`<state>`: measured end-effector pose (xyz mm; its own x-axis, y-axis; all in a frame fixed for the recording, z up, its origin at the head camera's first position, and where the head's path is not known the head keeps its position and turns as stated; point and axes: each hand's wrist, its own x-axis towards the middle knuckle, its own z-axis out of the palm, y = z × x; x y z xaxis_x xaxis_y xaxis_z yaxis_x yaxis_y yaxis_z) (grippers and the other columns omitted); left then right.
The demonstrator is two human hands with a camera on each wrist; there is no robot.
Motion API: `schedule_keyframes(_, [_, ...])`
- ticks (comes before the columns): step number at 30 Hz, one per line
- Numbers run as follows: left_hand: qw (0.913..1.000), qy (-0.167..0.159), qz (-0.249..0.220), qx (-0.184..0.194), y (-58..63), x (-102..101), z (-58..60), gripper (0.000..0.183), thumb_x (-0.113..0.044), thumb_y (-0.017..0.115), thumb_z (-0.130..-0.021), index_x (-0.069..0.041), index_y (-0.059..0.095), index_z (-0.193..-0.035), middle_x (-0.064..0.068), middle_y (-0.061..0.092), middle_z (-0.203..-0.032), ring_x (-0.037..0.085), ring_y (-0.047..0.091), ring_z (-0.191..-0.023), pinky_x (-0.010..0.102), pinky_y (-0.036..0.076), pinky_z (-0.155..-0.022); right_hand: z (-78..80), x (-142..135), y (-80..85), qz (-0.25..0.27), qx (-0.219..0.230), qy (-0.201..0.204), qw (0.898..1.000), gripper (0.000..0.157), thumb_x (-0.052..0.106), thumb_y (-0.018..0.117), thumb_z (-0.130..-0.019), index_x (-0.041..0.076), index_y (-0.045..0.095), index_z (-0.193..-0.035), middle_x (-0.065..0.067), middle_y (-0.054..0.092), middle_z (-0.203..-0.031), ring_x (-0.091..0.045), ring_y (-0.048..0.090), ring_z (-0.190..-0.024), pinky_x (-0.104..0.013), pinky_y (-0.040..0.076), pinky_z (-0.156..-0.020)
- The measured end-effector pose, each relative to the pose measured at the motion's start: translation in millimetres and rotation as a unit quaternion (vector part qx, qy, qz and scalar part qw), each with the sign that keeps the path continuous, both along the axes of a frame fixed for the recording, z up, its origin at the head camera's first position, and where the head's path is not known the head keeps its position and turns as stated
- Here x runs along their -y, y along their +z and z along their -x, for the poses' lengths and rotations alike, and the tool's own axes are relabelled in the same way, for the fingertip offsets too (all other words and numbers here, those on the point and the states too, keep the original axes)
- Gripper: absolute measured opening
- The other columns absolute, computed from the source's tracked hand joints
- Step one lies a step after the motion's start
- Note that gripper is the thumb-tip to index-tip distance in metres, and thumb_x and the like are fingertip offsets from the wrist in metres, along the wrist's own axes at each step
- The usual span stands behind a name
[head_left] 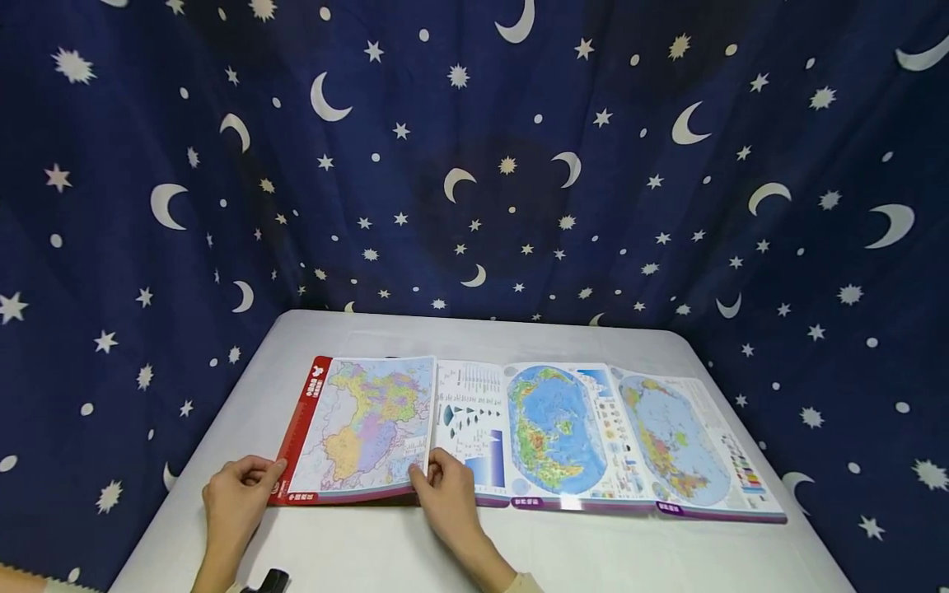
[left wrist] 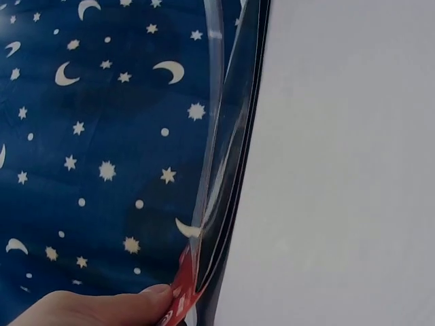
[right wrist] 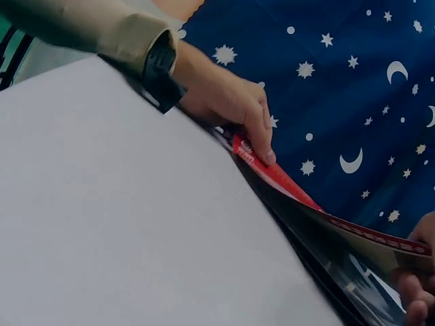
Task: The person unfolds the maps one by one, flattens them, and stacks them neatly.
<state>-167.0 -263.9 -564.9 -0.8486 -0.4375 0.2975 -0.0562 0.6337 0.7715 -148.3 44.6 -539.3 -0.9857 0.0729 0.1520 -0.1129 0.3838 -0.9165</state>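
Note:
A fold-out map sheet (head_left: 556, 436) lies spread across the white table in several joined panels. Its leftmost panel (head_left: 371, 420) carries a coloured country map with a red strip (head_left: 299, 424) down the left side. My left hand (head_left: 236, 502) pinches the near left corner at that strip; the left wrist view shows the thumb (left wrist: 158, 292) on the red edge. With thumb and fingers, my right hand (head_left: 448, 502) grips the near right corner of the same panel. Seen from the right wrist, the panel's near edge (right wrist: 380, 236) is raised above dark layers beneath.
Farther right lie panels with a chart (head_left: 470, 420), a blue-ocean world map (head_left: 556, 432) and a paler world map (head_left: 675, 445). Behind the white table (head_left: 593, 548) hangs a dark blue curtain (head_left: 415, 189) with moons and stars. A black strap (right wrist: 162, 71) circles the left wrist.

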Motion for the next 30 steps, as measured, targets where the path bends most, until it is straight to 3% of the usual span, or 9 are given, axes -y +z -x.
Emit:
schedule_keyframes(9, [0.9999,-0.007,-0.008,0.005,-1.1,-16.8,-0.2,0.02,-0.02,0.089,-0.084,-0.011,0.075,-0.073,-0.001,0.059,-0.064,0.006,0.046,-0.064,0.024,0.032,-0.063,-5.6,-17.7,-2.6,-0.033,-0.015,-0.003,0.999,0.038,0.022,0.077,-0.094,0.013,0.05,-0.068,0.01,0.041,-0.058,0.003,0.033,-0.05,-0.016,0.027,-0.052])
schedule_keyframes(19, [0.9991,-0.035,0.01,-0.021,-5.3,-36.3,0.2,0.024,-0.016,0.09,-0.082,-0.014,0.071,-0.069,-0.002,0.054,-0.063,0.006,0.043,-0.061,0.024,0.031,-0.061,-11.3,-37.2,-2.3,0.008,-0.01,-0.024,1.0,0.022,0.018,0.074,-0.096,0.017,0.066,-0.076,0.005,0.063,-0.061,-0.004,0.057,-0.05,-0.019,0.043,-0.05])
schedule_keyframes(30, [0.9974,-0.059,0.015,-0.037,-4.9,-53.8,-1.8,0.022,-0.016,0.09,-0.083,-0.014,0.072,-0.07,-0.004,0.055,-0.061,0.005,0.043,-0.06,0.024,0.031,-0.061,-16.3,-57.3,-4.0,0.002,-0.025,-0.05,0.998,0.029,0.014,0.075,-0.095,0.016,0.059,-0.071,0.007,0.063,-0.059,-0.004,0.057,-0.048,-0.019,0.042,-0.049])
